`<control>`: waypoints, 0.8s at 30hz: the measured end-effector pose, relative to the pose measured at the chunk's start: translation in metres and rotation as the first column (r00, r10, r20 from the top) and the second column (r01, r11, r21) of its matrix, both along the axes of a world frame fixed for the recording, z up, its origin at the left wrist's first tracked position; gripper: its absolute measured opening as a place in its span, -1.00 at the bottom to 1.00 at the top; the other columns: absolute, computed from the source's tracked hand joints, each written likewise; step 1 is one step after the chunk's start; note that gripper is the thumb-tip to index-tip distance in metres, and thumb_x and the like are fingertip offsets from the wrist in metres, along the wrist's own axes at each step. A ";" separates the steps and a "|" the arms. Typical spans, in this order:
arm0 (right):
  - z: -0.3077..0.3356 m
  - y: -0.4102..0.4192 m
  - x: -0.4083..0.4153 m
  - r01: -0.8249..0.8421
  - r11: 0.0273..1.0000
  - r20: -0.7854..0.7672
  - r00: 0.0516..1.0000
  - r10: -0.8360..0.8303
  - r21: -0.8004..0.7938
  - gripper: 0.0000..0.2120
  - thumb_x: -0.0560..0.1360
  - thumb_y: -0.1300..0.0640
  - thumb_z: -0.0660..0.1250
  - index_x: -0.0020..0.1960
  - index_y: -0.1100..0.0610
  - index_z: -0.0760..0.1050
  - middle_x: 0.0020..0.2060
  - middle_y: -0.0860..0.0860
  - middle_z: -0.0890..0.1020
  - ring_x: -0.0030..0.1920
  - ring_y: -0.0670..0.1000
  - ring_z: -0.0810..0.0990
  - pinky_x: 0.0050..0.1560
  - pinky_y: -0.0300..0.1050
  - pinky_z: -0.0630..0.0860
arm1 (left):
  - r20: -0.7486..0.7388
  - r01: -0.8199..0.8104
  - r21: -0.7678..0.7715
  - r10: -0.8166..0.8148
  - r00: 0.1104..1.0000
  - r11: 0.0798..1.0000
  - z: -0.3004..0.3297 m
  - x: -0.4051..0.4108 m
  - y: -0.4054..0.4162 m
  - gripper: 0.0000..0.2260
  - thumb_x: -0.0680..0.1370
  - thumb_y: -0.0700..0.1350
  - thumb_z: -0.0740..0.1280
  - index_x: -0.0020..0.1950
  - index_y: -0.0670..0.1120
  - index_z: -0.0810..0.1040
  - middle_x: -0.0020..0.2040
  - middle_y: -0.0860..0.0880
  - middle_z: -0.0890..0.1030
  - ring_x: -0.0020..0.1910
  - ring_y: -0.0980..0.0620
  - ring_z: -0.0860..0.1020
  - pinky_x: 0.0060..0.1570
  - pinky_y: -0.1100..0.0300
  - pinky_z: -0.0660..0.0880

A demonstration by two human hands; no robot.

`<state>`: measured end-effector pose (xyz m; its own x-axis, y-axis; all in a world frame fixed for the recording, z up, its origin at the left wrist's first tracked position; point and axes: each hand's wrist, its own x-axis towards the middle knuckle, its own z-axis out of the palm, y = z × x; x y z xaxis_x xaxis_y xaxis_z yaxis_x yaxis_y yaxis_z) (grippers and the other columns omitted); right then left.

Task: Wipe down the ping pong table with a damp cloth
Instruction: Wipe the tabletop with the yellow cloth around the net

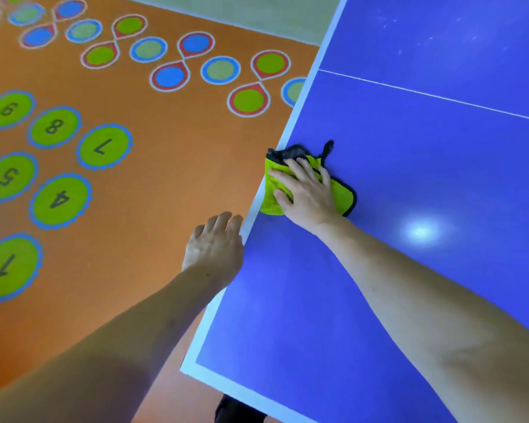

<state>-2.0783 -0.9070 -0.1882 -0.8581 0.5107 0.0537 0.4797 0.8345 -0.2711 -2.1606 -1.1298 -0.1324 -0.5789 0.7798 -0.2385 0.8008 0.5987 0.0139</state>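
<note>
The blue ping pong table [409, 166] fills the right side of the view, with a white border along its left edge and a thin white centre line. A lime-green cloth [344, 193] with dark trim and a dark loop lies flat on the table at that left edge. My right hand [306, 193] presses down on the cloth, palm flat and fingers spread. My left hand [216, 245] rests against the table's left edge, lower down, fingers loosely apart and holding nothing.
To the left of the table lies an orange floor [153, 166] painted with green numbered circles and coloured rings. The table's near corner [187, 369] sits at the bottom centre. A dark shape [235, 410] shows under the near edge.
</note>
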 end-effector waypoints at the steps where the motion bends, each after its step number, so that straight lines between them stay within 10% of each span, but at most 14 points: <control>1: 0.000 0.001 0.010 -0.067 0.998 -0.007 0.998 0.067 0.018 -0.55 0.65 -0.17 0.14 0.53 -0.26 0.40 0.59 -0.07 0.34 0.62 0.07 0.23 0.58 0.26 0.09 | -0.011 0.016 -0.007 -0.016 1.000 1.000 0.004 0.006 0.001 -0.60 0.65 -0.04 0.08 0.50 0.00 0.25 0.47 0.03 0.31 0.42 -0.02 0.33 0.32 0.04 0.32; 9: 0.001 0.047 0.161 -0.288 0.957 -0.025 0.957 0.289 0.023 -0.55 0.68 -0.22 0.13 0.55 -0.26 0.37 0.61 -0.12 0.32 0.65 0.02 0.20 0.62 0.17 0.08 | -0.049 0.119 -0.007 -0.119 0.992 0.993 0.017 0.105 0.060 -0.62 0.65 -0.04 0.10 0.48 0.00 0.29 0.41 0.01 0.40 0.39 -0.03 0.38 0.31 0.02 0.30; 24: 0.008 0.180 0.510 0.340 0.940 -0.053 0.940 -0.337 0.037 -0.52 0.66 -0.28 0.09 0.56 -0.26 0.35 0.61 -0.11 0.33 0.64 -0.03 0.19 0.61 0.19 0.14 | -0.054 0.392 -0.008 -0.391 0.919 0.920 0.023 0.387 0.209 -0.60 0.67 0.01 0.06 0.51 0.02 0.24 0.47 0.01 0.31 0.43 -0.02 0.33 0.35 0.02 0.30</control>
<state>-1.5686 -0.7269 -0.1803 -0.6310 0.7667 0.1185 0.7240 0.6368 -0.2650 -1.7741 -0.9211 -0.1093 -0.2390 0.9473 -0.2135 0.9709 0.2372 -0.0342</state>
